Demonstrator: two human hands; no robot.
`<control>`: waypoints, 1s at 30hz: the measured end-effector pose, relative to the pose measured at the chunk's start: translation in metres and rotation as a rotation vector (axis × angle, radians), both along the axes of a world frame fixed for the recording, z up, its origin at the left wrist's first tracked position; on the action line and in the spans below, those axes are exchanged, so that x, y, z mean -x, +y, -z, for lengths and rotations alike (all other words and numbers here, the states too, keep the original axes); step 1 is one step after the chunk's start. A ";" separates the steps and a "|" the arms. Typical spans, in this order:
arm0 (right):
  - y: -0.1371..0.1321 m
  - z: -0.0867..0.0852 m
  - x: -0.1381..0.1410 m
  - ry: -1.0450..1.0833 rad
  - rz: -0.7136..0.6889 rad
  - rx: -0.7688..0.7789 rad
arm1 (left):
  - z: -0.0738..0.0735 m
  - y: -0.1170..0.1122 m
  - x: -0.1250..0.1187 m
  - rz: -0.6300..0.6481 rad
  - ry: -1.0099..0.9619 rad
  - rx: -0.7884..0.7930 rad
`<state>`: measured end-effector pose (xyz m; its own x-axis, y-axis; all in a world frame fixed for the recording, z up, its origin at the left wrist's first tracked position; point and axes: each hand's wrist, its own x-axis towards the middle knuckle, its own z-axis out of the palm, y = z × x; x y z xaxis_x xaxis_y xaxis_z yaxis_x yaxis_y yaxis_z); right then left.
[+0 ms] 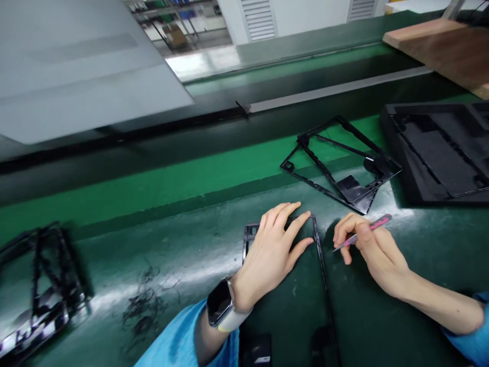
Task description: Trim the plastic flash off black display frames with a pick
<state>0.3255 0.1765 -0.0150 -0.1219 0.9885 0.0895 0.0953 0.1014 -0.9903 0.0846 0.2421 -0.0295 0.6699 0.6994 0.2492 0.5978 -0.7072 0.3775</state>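
My left hand (273,242) lies spread over the top end of a thin black plastic frame (321,260), fingertips touching its upper edge and right corner. A smartwatch (220,303) is on that wrist and hides part of the frame's left side. In my right hand (372,250) is a pair of pink and grey tweezers (353,239), pinched between thumb and fingers. Their tip points down and left, just right of the frame's long side and apart from it. Lower down, dark pads on the frame reach the bottom of the view.
Two black frames (324,173) overlap beyond my hands. A black foam tray (407,178) with a frame in it stands at right. More frames (49,285) are piled at left, near dark thin scraps (143,308). A grey panel (87,71) overhangs at upper left; a wooden board (439,48) is upper right.
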 end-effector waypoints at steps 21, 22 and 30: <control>-0.004 0.004 0.015 -0.097 -0.023 0.016 | -0.004 -0.004 -0.021 -0.149 -0.144 0.057; -0.003 0.004 0.015 -0.098 -0.026 0.016 | -0.004 -0.004 -0.021 -0.147 -0.143 0.053; -0.004 0.006 0.015 -0.118 -0.040 -0.018 | -0.002 -0.004 -0.020 -0.143 -0.136 0.047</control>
<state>0.3106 0.1723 -0.0214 -0.1722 0.9809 0.0902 0.2070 0.1256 -0.9703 0.1051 0.2385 -0.0271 0.5253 0.7981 0.2952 0.6323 -0.5983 0.4923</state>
